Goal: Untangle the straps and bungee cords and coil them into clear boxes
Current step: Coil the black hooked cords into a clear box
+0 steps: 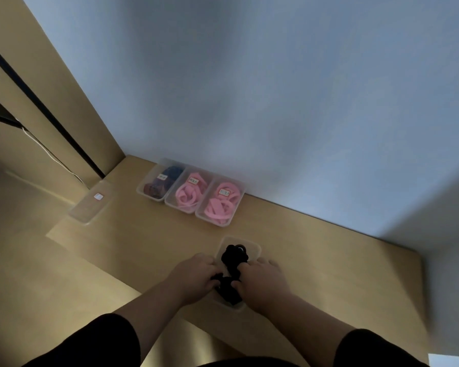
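A pale wall meets my tan wooden tabletop (316, 250), and against that wall stand three filled clear boxes: one of dark blue and maroon straps (161, 183), two of pink straps (189, 194) (221, 203). A spare lid (92, 203) lies off to their left.

From my head camera, the fourth clear box (252, 249) sits right before me with the black bungee cord (233, 271) heaped in it. My left hand (194, 276) and right hand (263, 280) both curl their fingers onto the bundle; the blur means I cannot swear how firm either grip is. To do this well, I should press the loops flat below the rim, tucking stray ends inward, and keep the box from sliding.
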Demonstrator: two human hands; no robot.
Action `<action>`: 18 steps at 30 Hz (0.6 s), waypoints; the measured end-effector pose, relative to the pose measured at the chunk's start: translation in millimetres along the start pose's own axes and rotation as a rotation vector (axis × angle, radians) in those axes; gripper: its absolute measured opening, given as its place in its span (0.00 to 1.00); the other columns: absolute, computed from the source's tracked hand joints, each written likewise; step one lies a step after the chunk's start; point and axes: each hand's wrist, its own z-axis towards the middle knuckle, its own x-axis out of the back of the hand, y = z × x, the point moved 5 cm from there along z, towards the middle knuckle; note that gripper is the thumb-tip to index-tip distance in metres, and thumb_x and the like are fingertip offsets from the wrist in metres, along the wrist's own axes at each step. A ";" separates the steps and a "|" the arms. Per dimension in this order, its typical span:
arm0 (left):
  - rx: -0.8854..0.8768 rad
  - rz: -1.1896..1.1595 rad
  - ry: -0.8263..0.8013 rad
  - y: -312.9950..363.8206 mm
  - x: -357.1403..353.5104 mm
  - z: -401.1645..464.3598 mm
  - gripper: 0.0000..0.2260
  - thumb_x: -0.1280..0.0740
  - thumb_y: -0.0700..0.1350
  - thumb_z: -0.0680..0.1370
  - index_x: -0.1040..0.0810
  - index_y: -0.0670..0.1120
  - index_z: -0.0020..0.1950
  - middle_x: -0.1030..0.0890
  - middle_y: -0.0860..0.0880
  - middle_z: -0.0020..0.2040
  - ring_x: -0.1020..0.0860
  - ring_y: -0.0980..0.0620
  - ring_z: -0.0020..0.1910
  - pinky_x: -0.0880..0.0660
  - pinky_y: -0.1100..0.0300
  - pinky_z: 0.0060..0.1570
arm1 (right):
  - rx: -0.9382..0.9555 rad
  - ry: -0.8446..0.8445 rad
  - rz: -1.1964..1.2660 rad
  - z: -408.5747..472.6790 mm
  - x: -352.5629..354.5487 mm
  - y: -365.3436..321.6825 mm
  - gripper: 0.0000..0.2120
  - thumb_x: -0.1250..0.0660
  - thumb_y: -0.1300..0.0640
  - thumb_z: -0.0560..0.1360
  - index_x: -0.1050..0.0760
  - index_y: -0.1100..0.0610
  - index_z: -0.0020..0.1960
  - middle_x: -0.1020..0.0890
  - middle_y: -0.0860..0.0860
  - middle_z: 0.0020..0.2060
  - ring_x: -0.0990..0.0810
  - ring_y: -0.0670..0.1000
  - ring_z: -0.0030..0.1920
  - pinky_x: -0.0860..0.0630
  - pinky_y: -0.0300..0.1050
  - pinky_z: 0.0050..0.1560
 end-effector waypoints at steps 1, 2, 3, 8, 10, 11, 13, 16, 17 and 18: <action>0.008 0.022 -0.008 0.6 0.6 0.2 0.15 0.38 0.53 0.81 0.22 0.52 0.65 0.24 0.51 0.63 0.29 0.48 0.64 0.27 0.53 0.58 | -0.004 -0.003 -0.004 0.4 1.8 0.6 0.15 0.41 0.39 0.79 0.25 0.49 0.55 0.19 0.51 0.54 0.24 0.56 0.55 0.32 0.54 0.55; 0.020 0.046 -0.016 2.1 0.8 0.6 0.15 0.40 0.53 0.82 0.22 0.53 0.65 0.25 0.51 0.63 0.30 0.48 0.64 0.27 0.53 0.57 | -0.009 -0.003 -0.005 0.9 3.4 1.2 0.15 0.41 0.39 0.79 0.25 0.49 0.55 0.19 0.52 0.53 0.23 0.56 0.55 0.32 0.54 0.55; 0.033 0.071 -0.020 4.1 0.6 1.5 0.15 0.41 0.52 0.82 0.22 0.53 0.65 0.25 0.51 0.63 0.30 0.48 0.64 0.27 0.52 0.55 | -0.013 -0.002 -0.005 1.5 5.0 1.7 0.15 0.41 0.40 0.79 0.25 0.49 0.55 0.19 0.52 0.53 0.23 0.56 0.55 0.32 0.54 0.55; 0.064 0.086 0.005 16.4 3.5 11.1 0.12 0.40 0.49 0.80 0.20 0.48 0.58 0.26 0.49 0.60 0.30 0.45 0.61 0.30 0.53 0.48 | -0.022 0.003 -0.009 3.8 15.3 2.7 0.13 0.41 0.43 0.80 0.25 0.50 0.55 0.19 0.52 0.54 0.23 0.56 0.55 0.30 0.54 0.56; 0.036 0.051 0.026 17.6 5.6 12.9 0.12 0.40 0.48 0.80 0.19 0.48 0.57 0.26 0.50 0.61 0.29 0.46 0.61 0.29 0.52 0.49 | -0.037 0.011 -0.002 3.5 19.1 3.8 0.13 0.41 0.43 0.80 0.25 0.50 0.56 0.20 0.52 0.54 0.23 0.56 0.56 0.30 0.54 0.57; 0.013 0.037 0.047 16.5 6.9 12.9 0.12 0.40 0.49 0.80 0.19 0.48 0.56 0.25 0.50 0.61 0.29 0.46 0.61 0.29 0.52 0.50 | -0.043 0.019 0.000 3.2 21.3 3.3 0.14 0.41 0.43 0.79 0.25 0.50 0.57 0.20 0.51 0.55 0.23 0.56 0.56 0.29 0.54 0.58; -0.042 0.021 0.107 12.2 13.1 12.3 0.14 0.42 0.49 0.80 0.19 0.48 0.57 0.25 0.50 0.61 0.28 0.47 0.60 0.28 0.52 0.52 | -0.055 0.037 -0.004 5.3 27.2 0.1 0.15 0.41 0.43 0.79 0.25 0.50 0.60 0.20 0.51 0.57 0.24 0.56 0.58 0.30 0.53 0.60; -0.126 -0.008 0.200 1.1 28.7 12.0 0.16 0.41 0.48 0.79 0.21 0.48 0.64 0.23 0.49 0.64 0.27 0.44 0.61 0.28 0.51 0.58 | -0.080 0.055 -0.012 14.1 37.0 -7.6 0.17 0.41 0.44 0.80 0.26 0.50 0.63 0.21 0.51 0.59 0.24 0.55 0.59 0.29 0.51 0.61; -0.162 -0.029 0.250 -4.7 35.6 10.6 0.17 0.39 0.48 0.79 0.20 0.47 0.64 0.22 0.48 0.64 0.25 0.43 0.60 0.27 0.52 0.58 | -0.094 0.062 -0.018 18.4 40.8 -12.6 0.17 0.42 0.44 0.80 0.26 0.51 0.64 0.22 0.51 0.60 0.24 0.55 0.59 0.29 0.51 0.61; -0.209 -0.045 0.300 -10.5 44.3 8.1 0.16 0.37 0.46 0.77 0.19 0.45 0.63 0.20 0.47 0.63 0.23 0.41 0.57 0.25 0.52 0.56 | -0.108 0.075 -0.022 24.0 44.1 -18.1 0.18 0.42 0.44 0.80 0.26 0.51 0.64 0.22 0.51 0.62 0.24 0.54 0.60 0.29 0.51 0.62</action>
